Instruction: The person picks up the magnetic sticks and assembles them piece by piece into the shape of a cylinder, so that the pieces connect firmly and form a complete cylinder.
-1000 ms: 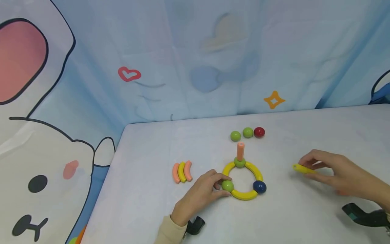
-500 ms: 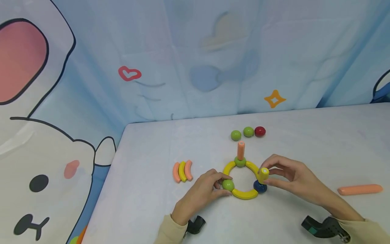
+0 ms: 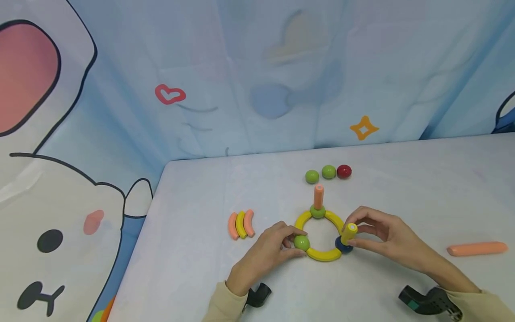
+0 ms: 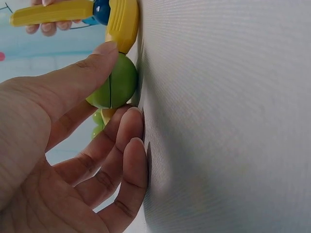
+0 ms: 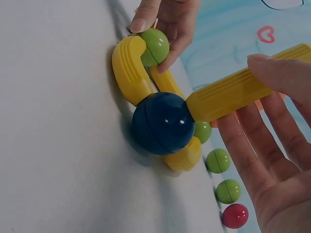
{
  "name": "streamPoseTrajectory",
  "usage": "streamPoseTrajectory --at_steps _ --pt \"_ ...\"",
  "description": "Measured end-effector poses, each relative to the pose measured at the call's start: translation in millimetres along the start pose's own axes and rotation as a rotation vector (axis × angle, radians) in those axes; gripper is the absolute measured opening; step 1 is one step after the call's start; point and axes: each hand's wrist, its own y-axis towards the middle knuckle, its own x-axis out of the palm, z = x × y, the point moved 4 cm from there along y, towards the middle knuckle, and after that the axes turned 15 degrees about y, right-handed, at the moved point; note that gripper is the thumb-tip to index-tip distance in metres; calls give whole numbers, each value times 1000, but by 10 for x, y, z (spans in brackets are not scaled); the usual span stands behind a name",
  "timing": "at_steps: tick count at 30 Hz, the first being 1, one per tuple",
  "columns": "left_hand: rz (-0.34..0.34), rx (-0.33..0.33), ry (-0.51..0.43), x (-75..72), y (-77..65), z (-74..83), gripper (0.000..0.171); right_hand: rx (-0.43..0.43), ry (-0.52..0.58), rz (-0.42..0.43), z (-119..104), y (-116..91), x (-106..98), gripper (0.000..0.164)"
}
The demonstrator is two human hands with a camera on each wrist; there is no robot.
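On the table lies a ring of yellow curved rods (image 3: 323,255) joined by balls. My left hand (image 3: 263,255) pinches the ring's left green ball (image 4: 127,80) between thumb and fingers. At the ring's right corner sits a dark blue ball (image 5: 163,124). My right hand (image 3: 388,235) holds a straight yellow rod (image 5: 231,92) by thumb and fingers, its lower end touching the top of the blue ball. In the head view this rod stands nearly upright, tilted slightly right. An orange rod (image 3: 318,197) rises from the rear green ball (image 3: 317,212).
Behind the ring are two loose green balls (image 3: 328,171) and a red ball (image 3: 344,171). Three short curved rods (image 3: 241,224), two orange and one yellow, lie to the left. A long orange rod (image 3: 477,248) lies at the right, beyond my right hand.
My right hand has come left from the table's right side with the yellow rod and set its end against the blue ball. My left hand has stayed on the green ball.
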Motion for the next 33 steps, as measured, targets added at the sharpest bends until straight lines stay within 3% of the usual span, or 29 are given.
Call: streamPoseTrajectory --at_steps 19,22,25,29,31,33 --pt "4 4 -43 9 22 -2 38 16 -72 4 -81 -41 -81 52" --pt "9 9 -46 7 29 2 38 24 -181 34 -158 -121 -263 57" --pt "12 15 -42 8 34 6 37 71 -362 102 -202 -311 -564 56" --pt "7 1 -42 11 19 3 38 233 -610 182 -184 -702 -1034 49" --pt "2 -6 -46 17 14 1 38 265 -731 199 -167 -919 -1249 50" --pt "1 -5 -52 18 10 1 38 231 -822 192 -112 -1126 -1439 61"
